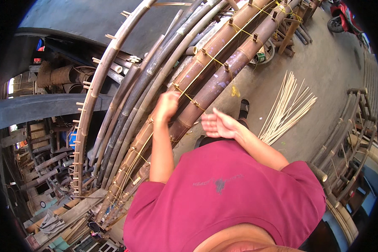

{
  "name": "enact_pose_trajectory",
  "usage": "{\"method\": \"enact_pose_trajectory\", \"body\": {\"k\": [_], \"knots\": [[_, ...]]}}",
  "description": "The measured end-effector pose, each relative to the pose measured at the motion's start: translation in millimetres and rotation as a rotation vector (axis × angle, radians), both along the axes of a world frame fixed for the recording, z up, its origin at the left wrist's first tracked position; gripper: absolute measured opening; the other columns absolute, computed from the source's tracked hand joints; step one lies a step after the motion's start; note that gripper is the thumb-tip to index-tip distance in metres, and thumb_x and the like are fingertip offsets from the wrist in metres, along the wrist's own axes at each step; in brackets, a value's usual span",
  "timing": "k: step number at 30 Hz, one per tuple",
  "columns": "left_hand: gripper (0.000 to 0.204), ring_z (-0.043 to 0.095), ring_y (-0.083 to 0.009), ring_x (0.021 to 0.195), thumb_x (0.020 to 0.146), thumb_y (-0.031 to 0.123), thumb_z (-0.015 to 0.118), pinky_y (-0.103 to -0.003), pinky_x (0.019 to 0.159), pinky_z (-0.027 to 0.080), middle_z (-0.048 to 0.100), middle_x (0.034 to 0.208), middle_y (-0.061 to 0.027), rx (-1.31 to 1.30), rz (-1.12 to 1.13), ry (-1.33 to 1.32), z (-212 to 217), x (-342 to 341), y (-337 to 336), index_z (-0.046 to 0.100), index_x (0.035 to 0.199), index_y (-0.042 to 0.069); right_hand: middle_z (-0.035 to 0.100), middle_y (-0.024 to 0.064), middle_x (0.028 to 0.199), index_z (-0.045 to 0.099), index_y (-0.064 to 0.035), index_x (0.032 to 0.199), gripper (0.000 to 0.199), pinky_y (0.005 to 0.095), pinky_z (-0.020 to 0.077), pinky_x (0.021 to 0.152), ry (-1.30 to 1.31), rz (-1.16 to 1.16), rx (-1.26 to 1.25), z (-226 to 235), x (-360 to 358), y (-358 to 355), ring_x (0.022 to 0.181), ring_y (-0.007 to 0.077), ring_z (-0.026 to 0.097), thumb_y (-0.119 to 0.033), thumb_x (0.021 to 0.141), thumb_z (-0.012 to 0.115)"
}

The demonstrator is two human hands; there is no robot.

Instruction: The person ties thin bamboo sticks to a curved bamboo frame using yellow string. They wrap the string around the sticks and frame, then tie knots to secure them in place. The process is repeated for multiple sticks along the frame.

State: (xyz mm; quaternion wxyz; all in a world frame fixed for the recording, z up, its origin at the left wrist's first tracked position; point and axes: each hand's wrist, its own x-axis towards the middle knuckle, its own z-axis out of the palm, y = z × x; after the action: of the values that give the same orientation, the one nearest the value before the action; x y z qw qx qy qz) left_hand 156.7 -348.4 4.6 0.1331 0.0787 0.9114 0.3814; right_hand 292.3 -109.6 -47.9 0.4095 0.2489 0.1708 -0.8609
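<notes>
Two thick brown bamboo poles, the left pole (193, 69) and the right pole (216, 84), run side by side from upper right to lower left. Thin yellow cord (192, 100) crosses between them and loops around short pegs. My left hand (167, 106) is closed in a fist against the left pole, beside a cord tie; what it grips is hidden. Just off the right pole, my right hand (220, 124) has its palm turned up, thumb apart and fingers loosely bent. A cord end comes close to its fingertips, and I see nothing clearly held.
A fanned bundle of pale bamboo sticks (287, 111) lies on the concrete floor (319, 75) to the right. More bamboo poles (130, 113) stand at left, beside a curved pegged pole (97, 80). A bamboo frame (344, 138) is at far right, a red motorbike (347, 19) beyond.
</notes>
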Motion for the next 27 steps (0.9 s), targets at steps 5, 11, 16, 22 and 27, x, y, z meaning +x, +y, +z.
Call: {"method": "enact_pose_trajectory", "body": {"k": [5,11,16,22,27], "knots": [[0.032,0.063,-0.0425,0.098,0.093,0.032,0.059,-0.051,0.085,0.042,0.067,0.101,-0.0243,-0.203,0.078,0.21,-28,31,31,0.057,0.104,0.002,0.061,0.0086,0.093,0.062,-0.0073,0.093,0.021,0.0352,0.0454,0.088,0.695,-0.703,0.655,62,-66,-97,0.091,0.0222,0.059,-0.023,0.093,0.048],[0.031,0.061,-0.0448,0.098,0.1,0.029,0.046,-0.045,0.089,0.042,0.066,0.104,-0.0253,-0.097,0.215,0.37,-49,28,29,0.06,0.113,0.004,0.07,0.0164,0.096,0.072,-0.0095,0.099,0.053,0.0502,0.0467,0.09,1.699,0.728,1.503,122,-175,-127,0.097,0.0391,0.065,-0.052,0.096,0.042],[0.032,0.063,-0.0411,0.095,0.101,0.03,0.044,-0.05,0.089,0.038,0.069,0.098,-0.0206,0.026,0.272,0.268,-34,30,37,0.067,0.113,0.011,0.066,0.0058,0.076,0.07,-0.0056,0.084,0.044,0.0344,0.0455,0.065,1.172,0.434,0.796,88,-198,-93,0.074,0.0176,0.06,-0.044,0.097,0.053],[0.027,0.063,-0.0351,0.079,0.099,0.028,0.046,-0.044,0.076,0.038,0.067,0.079,-0.015,-0.19,0.267,0.216,-26,30,43,0.068,0.095,0.012,0.059,0.0198,0.062,0.06,-0.0006,0.064,0.045,0.0461,0.0487,0.082,2.055,0.397,0.965,13,-50,-16,0.072,0.0404,0.061,-0.031,0.097,0.051],[0.022,0.058,-0.0099,0.063,0.1,0.009,0.05,-0.026,0.062,0.048,0.061,0.068,-0.0026,0.47,0.327,0.339,32,-37,48,0.066,0.09,-0.001,0.061,0.0136,0.062,0.061,-0.003,0.072,0.038,0.0411,0.0499,0.069,1.546,0.321,0.895,11,-52,-39,0.065,0.0336,0.059,-0.031,0.097,0.053]]}}
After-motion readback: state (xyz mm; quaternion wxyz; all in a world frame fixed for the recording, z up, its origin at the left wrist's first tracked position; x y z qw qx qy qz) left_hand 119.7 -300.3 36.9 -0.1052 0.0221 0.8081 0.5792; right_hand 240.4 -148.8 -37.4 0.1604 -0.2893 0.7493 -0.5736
